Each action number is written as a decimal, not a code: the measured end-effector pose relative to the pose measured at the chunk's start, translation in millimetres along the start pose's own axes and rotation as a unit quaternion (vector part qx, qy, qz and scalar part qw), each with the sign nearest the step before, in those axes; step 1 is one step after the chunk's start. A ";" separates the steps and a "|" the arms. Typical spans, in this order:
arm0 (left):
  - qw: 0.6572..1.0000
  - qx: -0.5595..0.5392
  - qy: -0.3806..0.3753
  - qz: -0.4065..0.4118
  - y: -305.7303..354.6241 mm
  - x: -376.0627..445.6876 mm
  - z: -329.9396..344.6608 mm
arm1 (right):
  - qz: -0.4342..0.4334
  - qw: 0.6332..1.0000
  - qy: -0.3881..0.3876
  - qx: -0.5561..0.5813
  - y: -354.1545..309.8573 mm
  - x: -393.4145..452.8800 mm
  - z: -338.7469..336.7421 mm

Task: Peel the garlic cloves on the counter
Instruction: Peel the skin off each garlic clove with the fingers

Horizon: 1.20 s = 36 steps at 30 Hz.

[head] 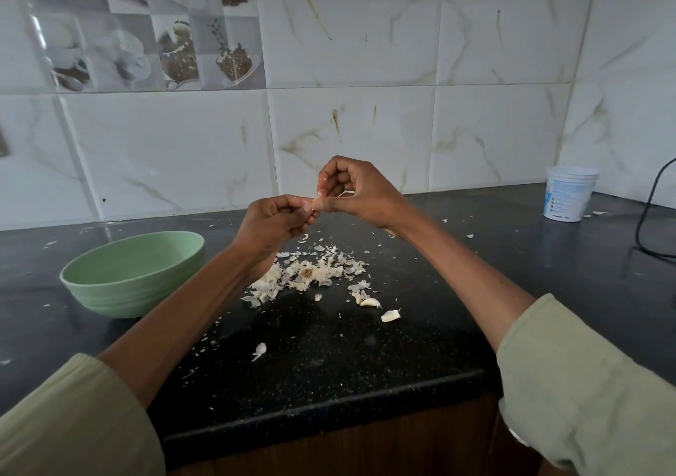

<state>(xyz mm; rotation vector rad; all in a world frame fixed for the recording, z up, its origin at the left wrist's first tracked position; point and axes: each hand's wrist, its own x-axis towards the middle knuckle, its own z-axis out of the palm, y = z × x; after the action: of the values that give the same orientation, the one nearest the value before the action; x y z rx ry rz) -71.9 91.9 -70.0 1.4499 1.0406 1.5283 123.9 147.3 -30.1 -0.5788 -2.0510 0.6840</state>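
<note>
A: Item one, the clove in hand (317, 201). Location?

B: Raised above the counter (365, 347), between both hands. Left hand (272, 219) has fingers curled round it; right hand (353, 190) pinches at its top, apparently pulling skin. Both grips are closed on the clove. Little of it shows, so how much skin remains I cannot tell.

A: Item two, stock awaiting peeling?

B: Two cloves on the counter, one (370, 302) just beside the other (390, 315), right of the peel pile (311, 274). They look unpeeled, as a judgement only. A loose flake (259, 350) lies nearer the front edge.

A: Item three, receptacle?

B: Green bowl (131, 274), left of the pile, well apart from the hands. Its visible interior shows nothing; the near floor is hidden by the rim.

A: Other fixtures?

B: White tub (570, 193) at far right by the wall, black cable (651, 197) beside it.

A: Hazards?

B: A slick clove could pop out of the pinch and drop into the peel pile, where it would be hard to pick out among pale scraps. Thin skin may tear short, leaving patches. The two waiting cloves could be swept off by a passing sleeve (585, 384).
</note>
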 end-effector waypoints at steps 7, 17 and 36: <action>1.000 0.027 0.009 0.000 -0.2 0.1 1.0 | -0.004 0.999 -0.002 -0.036 -1.0 -2.0 1.5; 0.999 0.020 0.038 0.000 -0.3 -3.0 4.7 | -0.007 0.998 0.002 -0.061 -1.4 -1.9 5.2; 0.992 -0.092 0.077 -0.044 7.9 0.8 2.7 | 0.011 0.992 -0.033 -0.122 1.8 -4.3 5.4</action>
<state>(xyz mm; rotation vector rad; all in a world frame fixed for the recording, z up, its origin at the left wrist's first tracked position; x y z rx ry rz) -69.2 89.8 -62.3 1.1606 1.0105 1.6454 121.8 144.7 -36.3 -0.7279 -2.2108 0.4728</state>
